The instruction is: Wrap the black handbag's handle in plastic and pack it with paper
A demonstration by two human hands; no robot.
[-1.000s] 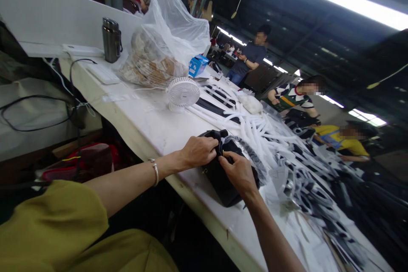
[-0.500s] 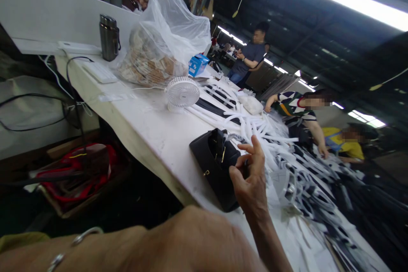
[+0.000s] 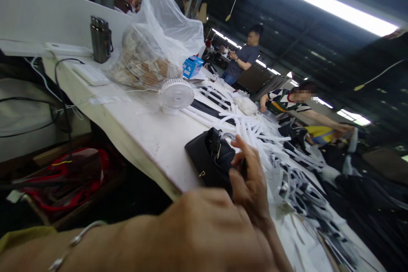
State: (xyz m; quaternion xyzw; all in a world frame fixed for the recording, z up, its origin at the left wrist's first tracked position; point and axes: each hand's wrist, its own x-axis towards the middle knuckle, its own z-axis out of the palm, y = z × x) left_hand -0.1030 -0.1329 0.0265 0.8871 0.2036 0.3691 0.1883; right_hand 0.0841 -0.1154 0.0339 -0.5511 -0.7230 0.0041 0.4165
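Note:
A small black handbag (image 3: pixel 199 153) with gold-coloured metal fittings lies on the white work table (image 3: pixel 140 131), its top side open. At its right edge is my right hand (image 3: pixel 253 182), fingers bent and thumb drawn in close to them. Whatever lies between those fingertips is too small or hidden to make out. My left hand (image 3: pixel 213 229), with a silver bracelet on the wrist, reaches across the foreground close to the camera. It is blurred and its fingers are hidden. It covers the lower part of the bag and overlaps my right hand in the view.
A white fan (image 3: pixel 177 94), a dark flask (image 3: pixel 101 40), a blue box (image 3: pixel 192 67) and a plastic bag of brown pieces (image 3: pixel 143 61) stand along the table. White and black strips (image 3: pixel 251 129) are heaped to the right. A co-worker (image 3: pixel 287 100) leans over the far side.
My left hand has moved up and right, covering more of the bag and of my right hand. My right hand's raised fingers have curled in. The co-worker's arm now stretches out to the right.

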